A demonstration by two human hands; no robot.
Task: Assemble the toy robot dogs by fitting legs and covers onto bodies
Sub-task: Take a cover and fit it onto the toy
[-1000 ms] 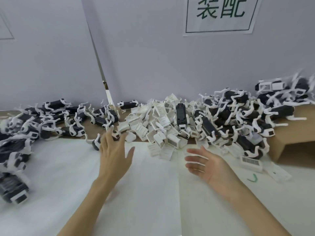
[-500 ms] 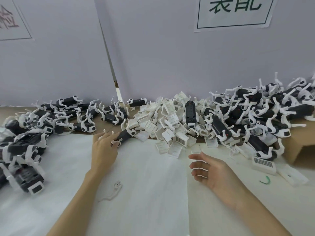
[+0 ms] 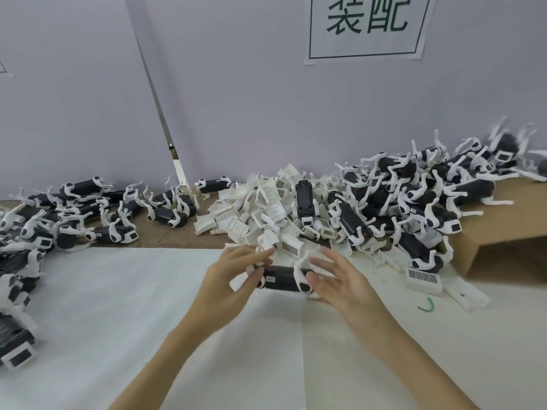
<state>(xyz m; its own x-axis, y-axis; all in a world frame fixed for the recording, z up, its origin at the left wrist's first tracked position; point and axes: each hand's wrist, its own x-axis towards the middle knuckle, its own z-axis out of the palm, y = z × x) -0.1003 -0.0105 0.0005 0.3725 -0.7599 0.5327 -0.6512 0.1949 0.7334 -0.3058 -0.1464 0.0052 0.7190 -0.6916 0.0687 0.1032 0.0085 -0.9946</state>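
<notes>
1. A black cylindrical plastic toy dog body [image 3: 281,280] with white plastic legs attached sits between both hands, held just above the white foam-covered surface [image 3: 118,306], near the middle of the view.
2. The left hand [image 3: 228,279] grips the body's left end, thumb and fingers curled round it (the fingertips are blurred, so the exact contact is hard to read).
3. The right hand [image 3: 340,282] holds the body's right end, thumb pressed near a white leg joint, the other fingers spread and only loosely bent above it.
4. At 12 o'clock from the hands lies a heap of white ribbed plastic covers [image 3: 260,208], some with barcode labels; a bare black body [image 3: 305,199] lies on top of the heap.
5. At 2 o'clock a large pile of black-and-white assembled toy dogs [image 3: 414,196] spreads over the surface and onto a brown cardboard box [image 3: 503,232].
6. At 10 o'clock a second pile of toy dogs [image 3: 88,211] runs along the wall and curves down the left edge.
7. At 3 o'clock lie a white rectangular barcoded cover [image 3: 423,281] and, near it, a small green curved scrap [image 3: 426,304].
8. A white paper sign with green characters [image 3: 368,25] hangs on the grey wall at 12 o'clock.
</notes>
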